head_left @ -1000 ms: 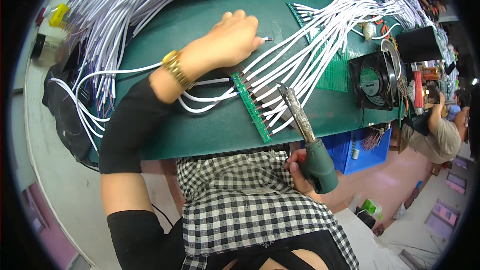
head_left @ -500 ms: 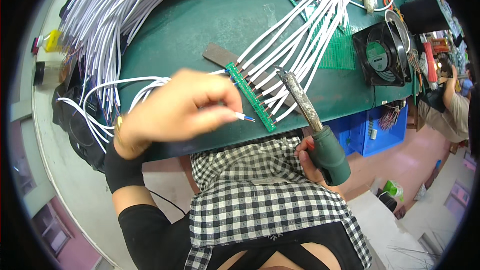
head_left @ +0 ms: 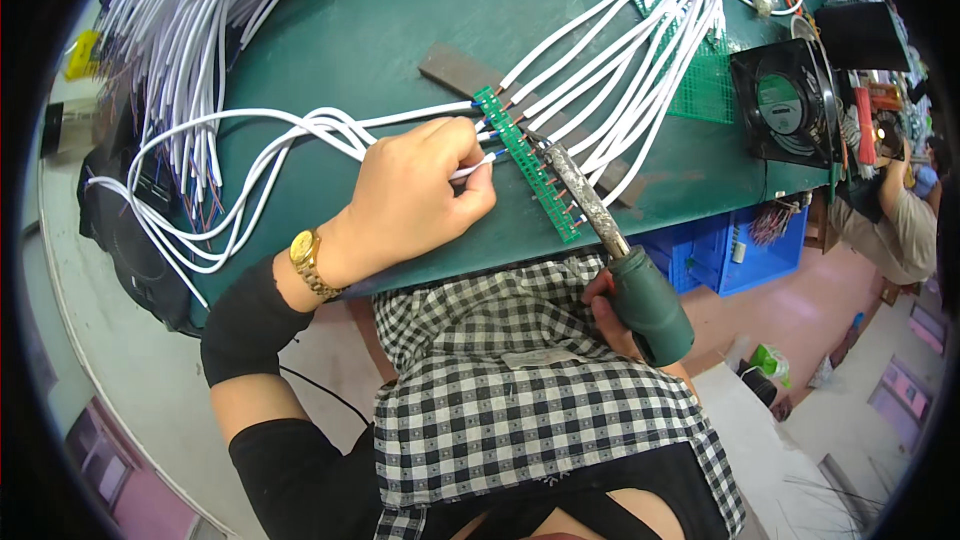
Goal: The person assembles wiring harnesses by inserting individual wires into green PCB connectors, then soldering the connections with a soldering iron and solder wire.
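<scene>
Now, the left hand (head_left: 415, 185) is in the middle of the frame, and its grip is a small, tight pinch: thumb and finger come together on one white wire (head_left: 474, 170). The wire's bare blue end sits at the left edge of the long green board (head_left: 528, 165), which slants just right of the middle of the frame. The right hand (head_left: 612, 320), low and right of the middle, has its grip curled round the dark green handle of a soldering iron (head_left: 648, 302), though some of its fingers are hidden. The iron's tip is by the board's right edge; I can't tell if they touch

To do this bit well, I think it's best to pinch close to the bare end, so it doesn't wobble. Line it up with its own spot, away from the wire next to it. Hold the hot tip off the white skins of the wires and off the fingers, and touch it only for a little while

Now let's count: two hands, one iron, one slanting board, one gold watch (head_left: 308, 260), one black fan (head_left: 785, 105) on the right and one grey-brown bar (head_left: 460, 70) under the board on the green worktop (head_left: 370, 40). The big wire bunch (head_left: 190, 50) at the upper left has too many to count
</scene>
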Action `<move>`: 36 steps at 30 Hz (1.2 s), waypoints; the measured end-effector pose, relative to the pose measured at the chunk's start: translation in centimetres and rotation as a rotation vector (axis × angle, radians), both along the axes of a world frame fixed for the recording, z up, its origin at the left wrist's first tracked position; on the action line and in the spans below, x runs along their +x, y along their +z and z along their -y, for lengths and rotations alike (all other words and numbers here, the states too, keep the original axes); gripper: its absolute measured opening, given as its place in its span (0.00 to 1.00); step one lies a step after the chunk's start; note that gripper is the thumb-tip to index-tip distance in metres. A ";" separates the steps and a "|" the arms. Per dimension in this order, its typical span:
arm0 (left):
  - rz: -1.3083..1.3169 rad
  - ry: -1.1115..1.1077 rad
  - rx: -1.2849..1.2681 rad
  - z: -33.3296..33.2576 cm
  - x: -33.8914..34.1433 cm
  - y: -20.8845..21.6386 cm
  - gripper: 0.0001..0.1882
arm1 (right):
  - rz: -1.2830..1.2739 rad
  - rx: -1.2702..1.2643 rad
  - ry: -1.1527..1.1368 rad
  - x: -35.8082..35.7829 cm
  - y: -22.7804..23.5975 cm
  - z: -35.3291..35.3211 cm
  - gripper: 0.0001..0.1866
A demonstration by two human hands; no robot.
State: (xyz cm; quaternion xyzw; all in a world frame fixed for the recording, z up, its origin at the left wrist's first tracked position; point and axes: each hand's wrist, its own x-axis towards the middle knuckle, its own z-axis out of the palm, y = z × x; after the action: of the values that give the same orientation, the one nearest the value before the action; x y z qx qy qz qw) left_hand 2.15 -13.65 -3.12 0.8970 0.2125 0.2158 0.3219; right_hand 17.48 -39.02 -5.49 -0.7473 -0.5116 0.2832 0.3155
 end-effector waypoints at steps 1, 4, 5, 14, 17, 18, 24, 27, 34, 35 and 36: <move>0.002 0.007 -0.008 0.0 0.0 -0.1 0.08 | 0.012 -0.026 -0.024 -0.2 -0.2 0.2 0.10; 0.024 0.020 0.021 -0.2 0.1 -0.4 0.08 | -0.081 -0.157 -0.053 -0.3 0.5 0.3 0.09; 0.034 0.027 0.023 -0.2 0.1 -0.5 0.08 | -0.078 -0.160 -0.049 -0.4 0.8 0.1 0.09; 0.024 0.068 0.021 0.4 0.3 -0.7 0.08 | -0.217 -0.066 0.024 0.1 1.1 0.6 0.18; 0.036 0.062 0.028 0.4 0.4 -0.7 0.08 | -0.313 -0.070 -0.192 -0.4 0.9 0.2 0.06; 0.033 0.065 0.016 0.4 0.3 -0.7 0.08 | -0.328 -0.071 -0.205 -0.4 1.0 0.1 0.06; 0.069 0.071 0.037 0.6 0.4 -1.0 0.08 | -0.343 -0.040 -0.209 -0.5 2.8 -1.3 0.05; 0.096 0.063 0.072 0.6 0.5 -1.2 0.08 | -0.357 -0.036 -0.147 -0.1 2.4 -0.6 0.10; 0.107 0.061 0.084 0.8 0.6 -1.1 0.08 | -0.437 -0.026 -0.100 0.3 0.7 1.0 0.19; 0.077 0.071 0.086 0.9 0.7 -0.9 0.08 | -0.435 -0.028 -0.100 0.3 0.7 1.0 0.19; 0.044 0.083 0.088 0.9 0.8 -0.8 0.08 | -0.426 -0.032 -0.096 0.4 0.8 0.8 0.20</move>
State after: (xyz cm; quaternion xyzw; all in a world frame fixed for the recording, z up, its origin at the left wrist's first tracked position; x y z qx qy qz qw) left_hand 2.93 -14.59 -3.90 0.8958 0.2326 0.2575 0.2775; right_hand 17.84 -39.80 -4.68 -0.6989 -0.3926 0.4274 0.4179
